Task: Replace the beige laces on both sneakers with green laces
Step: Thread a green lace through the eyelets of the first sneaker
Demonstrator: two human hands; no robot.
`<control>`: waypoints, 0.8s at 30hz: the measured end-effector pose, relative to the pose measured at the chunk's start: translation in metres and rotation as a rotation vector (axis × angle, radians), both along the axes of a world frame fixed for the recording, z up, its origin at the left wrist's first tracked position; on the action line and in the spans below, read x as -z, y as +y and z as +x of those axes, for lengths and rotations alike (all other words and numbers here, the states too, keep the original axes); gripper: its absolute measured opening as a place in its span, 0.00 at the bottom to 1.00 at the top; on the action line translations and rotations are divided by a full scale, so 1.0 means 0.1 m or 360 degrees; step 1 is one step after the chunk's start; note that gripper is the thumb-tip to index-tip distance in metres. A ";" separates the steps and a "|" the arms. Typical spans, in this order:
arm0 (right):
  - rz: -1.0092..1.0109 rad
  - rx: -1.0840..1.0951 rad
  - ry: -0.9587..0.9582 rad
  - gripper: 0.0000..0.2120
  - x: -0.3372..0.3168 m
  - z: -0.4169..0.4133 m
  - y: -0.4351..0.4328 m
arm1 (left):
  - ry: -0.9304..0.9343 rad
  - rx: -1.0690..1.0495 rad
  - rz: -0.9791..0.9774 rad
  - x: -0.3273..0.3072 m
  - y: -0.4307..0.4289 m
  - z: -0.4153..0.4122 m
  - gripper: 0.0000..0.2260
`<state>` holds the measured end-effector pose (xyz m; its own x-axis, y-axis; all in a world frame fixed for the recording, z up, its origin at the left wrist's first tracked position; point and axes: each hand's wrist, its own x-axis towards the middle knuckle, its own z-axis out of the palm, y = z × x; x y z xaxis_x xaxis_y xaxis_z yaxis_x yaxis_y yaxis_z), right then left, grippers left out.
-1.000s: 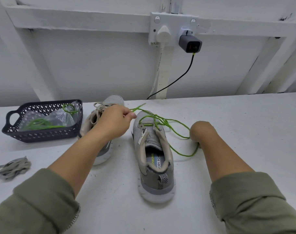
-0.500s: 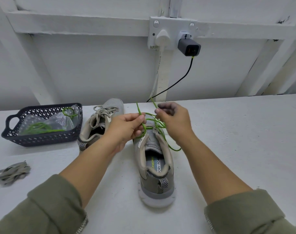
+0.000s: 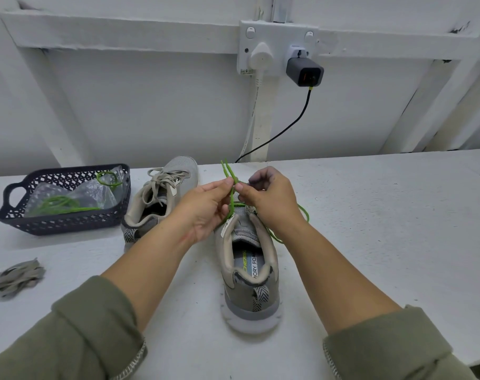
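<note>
Both hands meet above the tongue of the nearer shoe. The left hand [image 3: 206, 204] pinches a thin bright-green shoelace [image 3: 231, 201] between thumb and fingertips, and the right hand [image 3: 266, 196], fingers curled, pinches the same lace just beside it. Two lace ends stick up past the knuckles, and a loop trails to the shoe's right over the white table [image 3: 370, 215]. The grey mesh sneaker [image 3: 252, 300] beneath stands heel toward the camera. Just left of it stands the matching second sneaker [image 3: 178, 171], threaded with flat beige laces [image 3: 162, 178]. Farther left, a dark blue perforated plastic basket [image 3: 63, 223] holds another green lace [image 3: 60, 202] in clear wrapping. A loose beige lace bundle [image 3: 14, 275] lies near the left edge.
</note>
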<state>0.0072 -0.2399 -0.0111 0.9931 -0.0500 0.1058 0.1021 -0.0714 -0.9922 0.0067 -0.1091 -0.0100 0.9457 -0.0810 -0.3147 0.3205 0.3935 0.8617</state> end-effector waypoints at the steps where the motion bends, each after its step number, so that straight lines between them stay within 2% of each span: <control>1: 0.0047 -0.0012 0.0016 0.14 0.00 0.00 0.00 | 0.0005 0.0022 -0.0002 0.00 0.00 0.01 0.04; 3: 0.0057 -0.0036 0.0066 0.15 -0.01 0.00 -0.02 | 0.0000 0.0047 0.0022 -0.03 0.00 0.02 0.03; 5: -0.0184 -0.0128 0.0139 0.14 -0.02 0.00 -0.09 | -0.0063 0.0082 0.0163 -0.09 0.01 0.04 0.03; 8: -0.0456 -0.0602 0.0263 0.12 -0.07 0.01 -0.17 | -0.0283 0.0190 0.0569 -0.31 0.04 0.05 0.05; 11: -0.0591 -0.0854 0.0195 0.08 -0.11 0.00 -0.19 | -0.0410 0.0193 0.0600 -0.47 0.03 0.12 0.06; 14: -0.0684 -0.0889 0.0206 0.12 -0.21 -0.06 -0.22 | -0.0315 -0.0242 0.0611 -0.42 0.03 0.32 0.09; 17: -0.0737 -0.0894 0.0114 0.19 -0.39 -0.12 -0.27 | -0.0162 -0.0694 0.0524 -0.24 0.06 0.49 0.06; 19: -0.0726 -0.0883 0.0053 0.20 -0.49 -0.12 -0.28 | -0.0156 -0.0830 0.0444 -0.18 0.09 0.55 0.08; 21: -0.0666 -0.0785 -0.0004 0.19 -0.56 -0.07 -0.24 | -0.0083 -0.0626 0.0197 -0.19 0.07 0.53 0.15; 23: -0.0543 -0.0642 -0.0038 0.17 -0.61 0.03 -0.16 | 0.0047 -0.0056 0.0033 -0.21 0.06 0.40 0.33; 24: -0.0513 -0.0549 -0.0066 0.16 -0.65 0.07 -0.11 | 0.0043 0.0234 0.0063 -0.20 0.06 0.33 0.41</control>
